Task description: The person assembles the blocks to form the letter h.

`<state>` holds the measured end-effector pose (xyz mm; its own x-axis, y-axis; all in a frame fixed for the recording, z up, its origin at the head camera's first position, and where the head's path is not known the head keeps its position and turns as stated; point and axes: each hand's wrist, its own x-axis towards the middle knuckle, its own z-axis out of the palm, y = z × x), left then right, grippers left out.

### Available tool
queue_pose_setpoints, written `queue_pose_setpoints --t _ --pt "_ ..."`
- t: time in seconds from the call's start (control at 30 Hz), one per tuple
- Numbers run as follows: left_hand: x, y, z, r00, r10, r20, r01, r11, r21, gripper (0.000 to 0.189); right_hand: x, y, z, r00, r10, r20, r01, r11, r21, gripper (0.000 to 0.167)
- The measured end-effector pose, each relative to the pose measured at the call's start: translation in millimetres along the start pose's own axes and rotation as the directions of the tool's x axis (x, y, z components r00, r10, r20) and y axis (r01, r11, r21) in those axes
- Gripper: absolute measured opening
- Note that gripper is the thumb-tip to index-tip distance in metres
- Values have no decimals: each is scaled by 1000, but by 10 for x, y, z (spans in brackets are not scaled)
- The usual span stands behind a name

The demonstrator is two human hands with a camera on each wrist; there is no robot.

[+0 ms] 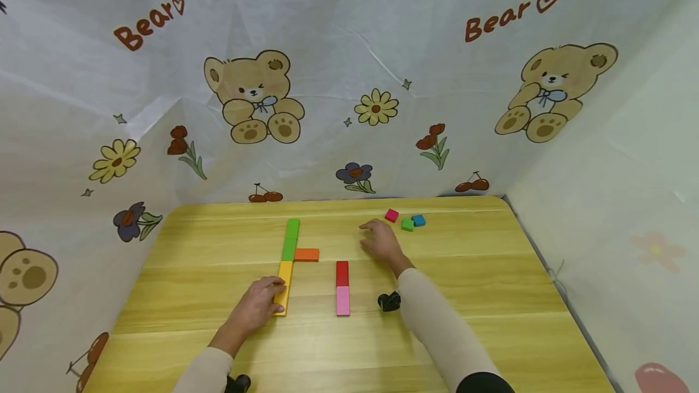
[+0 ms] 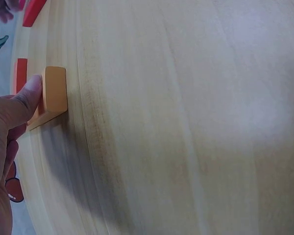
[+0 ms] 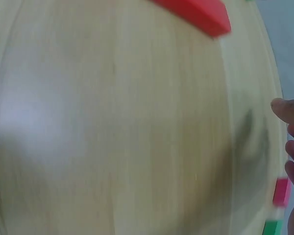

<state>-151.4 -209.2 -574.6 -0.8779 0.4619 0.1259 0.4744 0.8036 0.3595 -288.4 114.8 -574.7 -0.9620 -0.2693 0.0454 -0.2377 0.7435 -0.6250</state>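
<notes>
My left hand (image 1: 255,306) is at the near end of a row of blocks, with thumb and fingers on the yellow blocks (image 1: 286,270). In the left wrist view its thumb presses against the side of a yellow block (image 2: 56,90), and the other fingers are partly hidden. Two green blocks (image 1: 291,239) continue the row away from me, and an orange block (image 1: 307,255) sticks out to the right. My right hand (image 1: 384,244) is over the table with fingers apart, holding nothing. A red block (image 1: 342,273) and a pink block (image 1: 343,301) lie end to end between the hands.
Beyond the right hand, near the table's back edge, lie a small pink-red block (image 1: 391,215), a small green block (image 1: 407,224) and a blue block (image 1: 418,220). A cloth (image 1: 322,77) printed with bears hangs behind the wooden table (image 1: 491,272).
</notes>
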Motion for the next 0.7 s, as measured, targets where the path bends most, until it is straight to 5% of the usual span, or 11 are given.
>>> queue_pose_setpoints --t 0.37,0.7 --pt "-5 21 -10 1000 -5 14 5 1000 2 39 -115 609 -405 971 165 -175 -148 983 106 38" --pt "-2 9 -18 1000 2 4 -2 1000 2 39 -143 864 -608 973 177 -145 -176 984 22 37"
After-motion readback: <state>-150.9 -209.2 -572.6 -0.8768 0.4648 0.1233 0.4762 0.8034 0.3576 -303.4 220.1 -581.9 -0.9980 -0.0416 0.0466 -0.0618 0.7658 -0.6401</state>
